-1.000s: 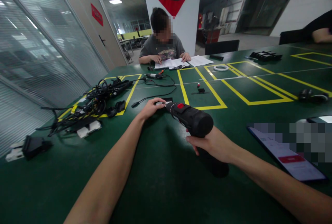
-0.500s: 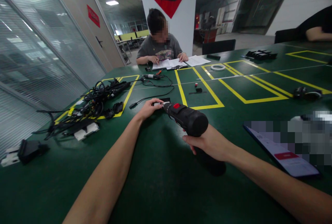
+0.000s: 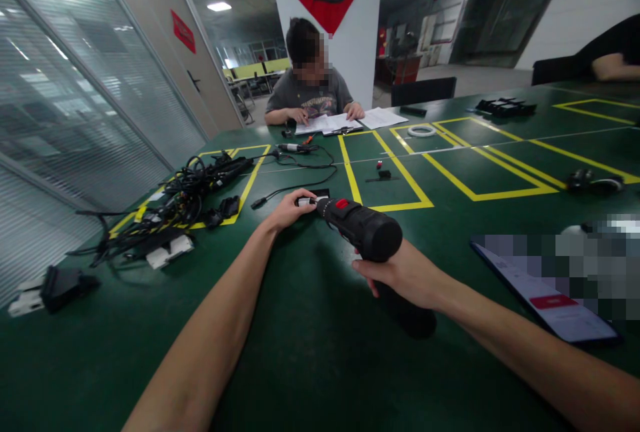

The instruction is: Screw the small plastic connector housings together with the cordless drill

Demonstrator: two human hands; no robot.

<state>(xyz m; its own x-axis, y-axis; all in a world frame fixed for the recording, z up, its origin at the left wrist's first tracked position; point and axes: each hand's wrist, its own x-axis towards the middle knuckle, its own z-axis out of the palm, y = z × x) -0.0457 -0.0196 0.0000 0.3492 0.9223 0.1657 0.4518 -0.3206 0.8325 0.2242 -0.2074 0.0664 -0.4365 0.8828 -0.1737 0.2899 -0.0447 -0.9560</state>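
My right hand (image 3: 393, 272) is wrapped round the grip of a black cordless drill (image 3: 363, 227) with a red switch on top. The drill's nose points away and left, right up against a small black and silver part (image 3: 306, 201) on the green table (image 3: 305, 339). My left hand (image 3: 289, 211) holds that part from the left with its fingers closed on it. The drill's tip is too small to make out, so I cannot tell whether it touches the part. Just beyond lies the plug of a black cable (image 3: 259, 203).
A tangle of black cables (image 3: 200, 182) and black-and-white parts (image 3: 170, 251) lies left. A tablet (image 3: 535, 292) is at the right. Yellow tape (image 3: 350, 169) marks the table, with a white ring (image 3: 421, 131) beyond. Across sits a person (image 3: 310, 82) with papers (image 3: 383, 117).
The whole view has shifted very slightly. Both hands, the drill and the small part keep the same arrangement.
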